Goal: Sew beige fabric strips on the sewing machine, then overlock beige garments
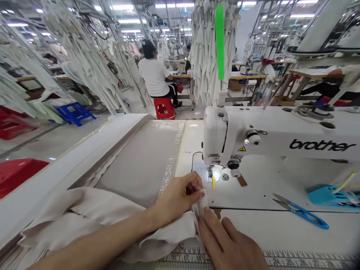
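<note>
A pale beige cloth (104, 206) spreads over the left and front of the sewing table, its narrow folded edge lying between the two hands. My left hand (180, 195) pinches that edge between thumb and fingers, just in front of the machine's presser foot. Nearer to me, my right hand (230, 240) presses the same edge with its fingers close together. The white sewing machine (272, 131) stands at the right, its lit needle area just beyond my left hand. A yellow strip (213, 182) lies by the needle.
Blue-handled scissors (306, 215) and a blue tray (329, 197) lie at the right. A printed ruler (298, 260) runs along the front edge. A stack of cloth pieces (137, 157) is at the left. A person (156, 75) sits on a red stool beyond the table.
</note>
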{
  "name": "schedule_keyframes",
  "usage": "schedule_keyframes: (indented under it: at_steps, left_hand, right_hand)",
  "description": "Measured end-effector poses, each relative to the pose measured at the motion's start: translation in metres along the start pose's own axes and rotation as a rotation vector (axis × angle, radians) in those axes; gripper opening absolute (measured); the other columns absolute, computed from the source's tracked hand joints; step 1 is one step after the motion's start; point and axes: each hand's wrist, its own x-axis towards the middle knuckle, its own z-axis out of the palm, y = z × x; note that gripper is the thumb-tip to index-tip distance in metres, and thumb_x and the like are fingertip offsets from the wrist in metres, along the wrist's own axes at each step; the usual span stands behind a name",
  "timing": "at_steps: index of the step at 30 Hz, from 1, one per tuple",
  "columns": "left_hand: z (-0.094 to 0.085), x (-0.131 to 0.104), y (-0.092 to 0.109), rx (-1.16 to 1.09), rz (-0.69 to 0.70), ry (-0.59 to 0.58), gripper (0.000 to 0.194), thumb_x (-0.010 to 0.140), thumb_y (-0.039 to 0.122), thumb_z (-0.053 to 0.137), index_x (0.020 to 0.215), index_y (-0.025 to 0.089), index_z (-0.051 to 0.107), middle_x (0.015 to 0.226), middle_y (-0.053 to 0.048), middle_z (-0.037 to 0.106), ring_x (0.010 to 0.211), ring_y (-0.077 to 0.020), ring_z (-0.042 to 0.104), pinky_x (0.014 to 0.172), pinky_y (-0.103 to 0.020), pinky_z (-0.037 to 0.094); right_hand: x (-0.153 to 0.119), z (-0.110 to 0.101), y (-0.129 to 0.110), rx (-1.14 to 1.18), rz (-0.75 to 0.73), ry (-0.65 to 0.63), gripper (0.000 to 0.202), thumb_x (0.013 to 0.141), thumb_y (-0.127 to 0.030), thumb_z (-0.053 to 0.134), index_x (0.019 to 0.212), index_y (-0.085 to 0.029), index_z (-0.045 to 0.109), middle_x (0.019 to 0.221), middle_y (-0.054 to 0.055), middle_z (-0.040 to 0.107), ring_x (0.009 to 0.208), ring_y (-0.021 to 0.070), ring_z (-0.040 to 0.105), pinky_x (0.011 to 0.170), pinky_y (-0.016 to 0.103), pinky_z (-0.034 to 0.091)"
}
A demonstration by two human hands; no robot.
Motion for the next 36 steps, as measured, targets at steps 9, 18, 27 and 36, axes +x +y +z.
schedule_keyframes:
  at_steps: [9, 18, 27, 36]
  left_hand:
    - [-0.004, 0.016, 0.006, 0.084, -0.024, -0.004, 0.009, 0.081, 0.028, 0.062, 0.078, 0.02, 0.059, 0.067, 0.004, 0.061, 0.061, -0.0119, 0.054, 0.055, -0.022, 0.037]
    - [-0.01, 0.065, 0.003, 0.062, -0.053, -0.029, 0.008, 0.071, 0.025, 0.07, 0.07, 0.018, 0.066, 0.071, 0.001, 0.069, 0.065, -0.0163, 0.061, 0.058, -0.025, 0.043]
    - [-0.01, 0.065, 0.001, 0.142, 0.031, -0.031, 0.023, 0.07, 0.006, 0.059, 0.071, 0.023, 0.075, 0.076, 0.002, 0.074, 0.07, -0.0165, 0.066, 0.068, -0.028, 0.05]
    - [-0.007, 0.064, 0.005, 0.175, 0.037, 0.071, 0.017, 0.069, 0.006, 0.06, 0.066, 0.02, 0.069, 0.066, 0.003, 0.069, 0.064, -0.0145, 0.062, 0.056, -0.022, 0.045]
  right_hand:
    - [0.009, 0.015, 0.021, -0.11, -0.247, -0.023, 0.039, 0.073, -0.006, 0.051, 0.106, -0.004, 0.071, 0.105, 0.018, 0.075, 0.057, 0.0179, 0.064, 0.042, 0.027, 0.046]
    - [0.024, 0.027, 0.042, -0.141, -0.224, -0.086, 0.045, 0.071, -0.011, 0.049, 0.11, -0.003, 0.07, 0.111, 0.023, 0.072, 0.048, 0.0178, 0.061, 0.039, 0.028, 0.046]
    - [0.021, 0.035, 0.036, -0.126, -0.185, -0.087, 0.044, 0.073, -0.012, 0.047, 0.109, 0.0, 0.069, 0.109, 0.027, 0.071, 0.045, 0.0162, 0.054, 0.039, 0.029, 0.04]
    - [0.025, 0.032, 0.036, -0.145, -0.168, -0.038, 0.045, 0.069, -0.007, 0.045, 0.104, -0.001, 0.071, 0.106, 0.023, 0.073, 0.044, 0.0169, 0.057, 0.04, 0.029, 0.043]
